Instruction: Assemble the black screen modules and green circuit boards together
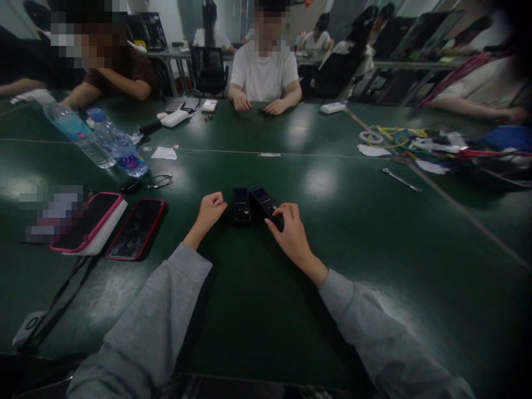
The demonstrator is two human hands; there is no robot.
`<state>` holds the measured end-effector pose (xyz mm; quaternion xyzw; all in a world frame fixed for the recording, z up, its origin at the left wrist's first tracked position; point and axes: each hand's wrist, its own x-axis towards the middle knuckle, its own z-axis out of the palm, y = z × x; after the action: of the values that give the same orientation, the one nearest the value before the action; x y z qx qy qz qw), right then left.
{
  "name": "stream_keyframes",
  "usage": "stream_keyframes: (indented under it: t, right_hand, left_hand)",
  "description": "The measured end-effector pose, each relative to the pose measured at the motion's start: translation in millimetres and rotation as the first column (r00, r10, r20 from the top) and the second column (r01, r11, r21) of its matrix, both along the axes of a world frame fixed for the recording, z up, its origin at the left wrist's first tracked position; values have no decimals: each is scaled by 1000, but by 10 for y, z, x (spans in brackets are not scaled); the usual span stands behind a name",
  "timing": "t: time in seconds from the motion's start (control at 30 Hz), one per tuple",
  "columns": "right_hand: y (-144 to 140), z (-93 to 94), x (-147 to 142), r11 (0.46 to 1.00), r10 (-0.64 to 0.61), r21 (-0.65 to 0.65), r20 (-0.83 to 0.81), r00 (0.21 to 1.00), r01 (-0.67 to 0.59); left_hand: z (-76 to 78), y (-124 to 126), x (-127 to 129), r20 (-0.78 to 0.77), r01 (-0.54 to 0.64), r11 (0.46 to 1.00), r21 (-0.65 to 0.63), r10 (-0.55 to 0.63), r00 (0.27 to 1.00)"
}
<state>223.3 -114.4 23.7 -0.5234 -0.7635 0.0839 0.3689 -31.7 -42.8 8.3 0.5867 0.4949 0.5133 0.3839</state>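
Observation:
Two small black handheld devices with screens and buttons, like voice recorders, sit side by side on the green table. The left device [241, 205] lies flat, with no hand on it. My right hand [291, 230] has its thumb and fingers closed round the lower end of the right device [262, 199], which is angled, its top leaning towards the other one. Just left of the pair, my left hand [211, 209] rests in a fist, apart from the left device. The inside of that fist is hidden.
Phones in red cases [137, 230] lie at left, below two water bottles [120, 147]. A wrench [401, 180] and tangled cables [399, 138] lie at right. Across the green table [257, 310] sits a person in a white shirt [265, 77]; other people sit around.

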Motion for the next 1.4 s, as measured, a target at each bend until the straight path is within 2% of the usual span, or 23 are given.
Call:
stream_keyframes:
  t: [0.3, 0.63, 0.73, 0.93, 1.0, 1.23, 1.4]
  right_hand:
    - [61, -23, 88, 991, -126, 34, -4, 992, 127]
    - [285, -44, 440, 959, -273, 79, 10, 962, 272]
    - [270, -43, 393, 962, -263, 86, 24, 965, 260]
    - [93, 14, 86, 994, -106, 50, 89, 990, 102]
    - [74, 30, 45, 996, -89, 39, 101, 991, 86]
    - [194, 16, 157, 970, -239, 78, 86, 967, 232]
    - [216, 12, 193, 956, -278, 101, 27, 960, 274]
  left_hand:
    - [-11, -3, -15, -88, 6, 999, 38, -3, 996]
    - [-24, 11, -16, -77, 12, 999, 31, -10, 997]
    - [-43, 26, -27, -94, 14, 999, 37, -11, 996]
    - [-85, 47, -37, -105, 14, 999, 52, -9, 994]
    - [-82, 43, -35, -107, 12, 998, 61, -5, 994]
    - [-65, 44, -31, -99, 21, 998, 60, -15, 995]
    - [-57, 37, -34, -97, 24, 998, 60, -18, 995]
